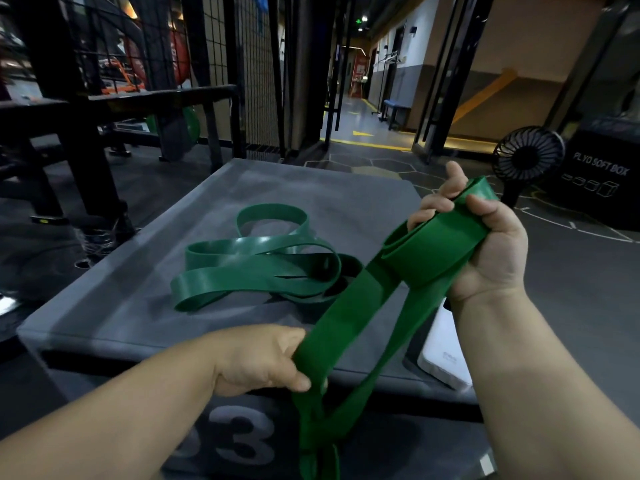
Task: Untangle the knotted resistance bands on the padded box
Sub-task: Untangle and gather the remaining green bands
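Observation:
A wide green resistance band (349, 327) runs between my hands above the front right of the grey padded box (131, 306). My right hand (485, 244) grips the folded upper end of the band, raised over the box's right edge. My left hand (263, 358) grips the same band lower down, near the front edge, and its strands hang twisted below that hand. A second green band (256, 268) lies in tangled loops on the box top, touching the held band at its right side.
A white object (446, 351) lies at the box's right front corner under my right forearm. A black fan (528, 157) and a black soft box (602, 181) stand on the floor to the right. Black racks and mesh stand behind and to the left.

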`<state>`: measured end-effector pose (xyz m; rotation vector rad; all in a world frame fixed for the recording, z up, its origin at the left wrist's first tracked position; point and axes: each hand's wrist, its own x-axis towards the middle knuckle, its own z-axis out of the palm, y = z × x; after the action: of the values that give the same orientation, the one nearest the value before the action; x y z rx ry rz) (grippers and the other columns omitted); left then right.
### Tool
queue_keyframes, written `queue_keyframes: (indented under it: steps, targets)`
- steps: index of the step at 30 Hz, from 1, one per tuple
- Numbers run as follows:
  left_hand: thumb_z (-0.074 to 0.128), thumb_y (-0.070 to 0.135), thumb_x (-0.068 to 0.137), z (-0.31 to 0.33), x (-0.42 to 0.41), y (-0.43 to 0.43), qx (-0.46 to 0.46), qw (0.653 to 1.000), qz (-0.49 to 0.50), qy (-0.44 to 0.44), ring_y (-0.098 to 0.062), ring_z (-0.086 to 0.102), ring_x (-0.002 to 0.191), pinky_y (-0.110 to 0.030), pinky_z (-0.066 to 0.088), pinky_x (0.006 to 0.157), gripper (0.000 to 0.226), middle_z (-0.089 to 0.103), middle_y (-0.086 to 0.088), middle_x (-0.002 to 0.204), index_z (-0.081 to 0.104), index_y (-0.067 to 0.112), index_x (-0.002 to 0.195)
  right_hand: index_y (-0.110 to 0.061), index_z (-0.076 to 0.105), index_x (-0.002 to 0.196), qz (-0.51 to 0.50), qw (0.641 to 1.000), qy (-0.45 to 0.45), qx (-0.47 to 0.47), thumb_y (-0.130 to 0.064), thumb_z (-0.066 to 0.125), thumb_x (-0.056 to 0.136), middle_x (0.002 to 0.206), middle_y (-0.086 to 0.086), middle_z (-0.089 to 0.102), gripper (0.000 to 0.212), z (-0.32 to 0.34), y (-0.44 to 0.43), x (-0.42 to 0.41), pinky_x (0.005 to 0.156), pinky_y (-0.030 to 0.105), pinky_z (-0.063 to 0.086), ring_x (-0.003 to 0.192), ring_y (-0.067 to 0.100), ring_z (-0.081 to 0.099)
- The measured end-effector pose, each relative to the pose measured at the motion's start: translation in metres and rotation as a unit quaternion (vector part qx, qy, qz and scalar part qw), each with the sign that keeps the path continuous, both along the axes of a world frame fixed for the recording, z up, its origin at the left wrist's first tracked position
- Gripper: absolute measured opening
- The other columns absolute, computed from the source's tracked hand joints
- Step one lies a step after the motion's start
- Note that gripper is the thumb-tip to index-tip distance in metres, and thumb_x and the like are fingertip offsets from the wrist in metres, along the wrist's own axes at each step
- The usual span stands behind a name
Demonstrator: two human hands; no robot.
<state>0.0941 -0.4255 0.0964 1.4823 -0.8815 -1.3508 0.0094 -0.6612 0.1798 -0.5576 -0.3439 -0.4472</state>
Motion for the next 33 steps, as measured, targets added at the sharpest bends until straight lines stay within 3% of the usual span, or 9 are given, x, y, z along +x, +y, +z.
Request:
queue_keyframes:
  steps: [6, 10, 13, 18, 21, 24, 26, 29, 33]
  targets:
    - [0.056, 0.006, 0.092, -0.001, -0.015, -0.006, -0.059, 0.993, 0.101, 0.001, -0.021, 0.065, 0.107, -0.031, 0.051, 0.089, 0.032, 0.067, -0.012, 0.118, 0.054, 0.008, 0.124, -0.024, 0.035, 0.144, -0.17, 0.973, 0.11, -0.113, 0.0, 0.036, 0.09, 0.075, 0.0, 0.058, 0.059, -0.005, 0.009, 0.004, 0.065, 0.027, 0.046, 0.064, 0.015, 0.049]
    - [0.056, 0.015, 0.088, 0.01, -0.025, -0.007, -0.131, 0.981, 0.141, 0.011, -0.021, 0.067, 0.101, -0.031, 0.054, 0.084, 0.033, 0.07, -0.012, 0.113, 0.06, 0.007, 0.12, -0.024, 0.032, 0.147, -0.208, 0.928, 0.177, -0.254, -0.003, 0.053, 0.079, 0.071, 0.002, 0.062, 0.074, -0.012, 0.014, 0.005, 0.058, 0.025, 0.049, 0.062, 0.014, 0.053]
    - [0.059, 0.014, 0.091, 0.018, -0.028, -0.009, -0.17, 0.967, 0.187, 0.022, -0.014, 0.069, 0.086, -0.028, 0.057, 0.073, 0.025, 0.073, -0.006, 0.099, 0.062, 0.007, 0.114, -0.027, 0.032, 0.148, -0.163, 0.898, 0.201, -0.355, -0.01, 0.061, 0.073, 0.07, 0.005, 0.059, 0.082, -0.019, 0.025, 0.004, 0.062, 0.025, 0.049, 0.064, 0.015, 0.054]
    - [0.049, 0.001, 0.094, 0.024, -0.029, -0.011, -0.196, 0.955, 0.216, -0.044, -0.004, 0.063, 0.067, -0.016, 0.049, 0.06, 0.018, 0.07, 0.003, 0.078, 0.064, 0.009, 0.1, -0.027, 0.024, 0.152, -0.094, 0.905, 0.203, -0.361, -0.019, 0.059, 0.081, 0.07, 0.003, 0.059, 0.079, -0.026, 0.037, 0.006, 0.067, 0.026, 0.049, 0.068, 0.014, 0.055]
    - [0.063, 0.009, 0.089, 0.023, -0.024, -0.008, -0.204, 0.955, 0.213, -0.033, -0.012, 0.065, 0.074, -0.023, 0.053, 0.065, 0.013, 0.07, -0.009, 0.086, 0.064, 0.005, 0.101, -0.03, 0.024, 0.15, -0.109, 0.897, 0.214, -0.372, -0.026, 0.058, 0.082, 0.071, 0.001, 0.06, 0.076, -0.028, 0.038, 0.006, 0.069, 0.027, 0.05, 0.069, 0.014, 0.056]
    - [0.068, 0.01, 0.079, 0.02, -0.019, -0.002, -0.2, 0.97, 0.139, -0.013, -0.028, 0.063, 0.101, -0.037, 0.053, 0.086, 0.043, 0.065, -0.022, 0.115, 0.058, 0.004, 0.12, -0.027, 0.031, 0.147, -0.127, 0.848, 0.222, -0.464, -0.041, 0.062, 0.081, 0.079, -0.006, 0.063, 0.074, -0.038, 0.046, 0.006, 0.079, 0.029, 0.048, 0.077, 0.009, 0.059]
    - [0.062, -0.001, 0.074, 0.02, -0.017, 0.001, -0.211, 0.971, 0.111, 0.004, -0.031, 0.06, 0.109, -0.04, 0.051, 0.09, 0.053, 0.062, -0.02, 0.122, 0.054, 0.005, 0.126, -0.026, 0.037, 0.143, -0.103, 0.827, 0.216, -0.509, -0.052, 0.068, 0.077, 0.086, -0.013, 0.067, 0.078, -0.044, 0.053, 0.007, 0.08, 0.024, 0.047, 0.083, 0.003, 0.062]
    - [0.055, -0.008, 0.073, 0.019, -0.016, -0.001, -0.228, 0.963, 0.147, -0.009, -0.025, 0.063, 0.101, -0.036, 0.054, 0.083, 0.052, 0.066, -0.016, 0.112, 0.055, 0.004, 0.124, -0.028, 0.043, 0.132, -0.048, 0.818, 0.212, -0.533, -0.071, 0.074, 0.062, 0.096, -0.018, 0.069, 0.087, -0.044, 0.06, 0.006, 0.083, 0.021, 0.047, 0.096, 0.002, 0.064]
    - [0.067, 0.0, 0.076, 0.022, -0.015, -0.005, -0.269, 0.931, 0.243, -0.031, -0.019, 0.068, 0.091, -0.028, 0.056, 0.077, 0.028, 0.072, -0.009, 0.096, 0.065, 0.006, 0.103, -0.016, 0.05, 0.127, 0.02, 0.817, 0.196, -0.542, -0.071, 0.075, 0.062, 0.111, -0.006, 0.069, 0.089, -0.04, 0.059, 0.002, 0.09, 0.029, 0.049, 0.11, 0.013, 0.063]
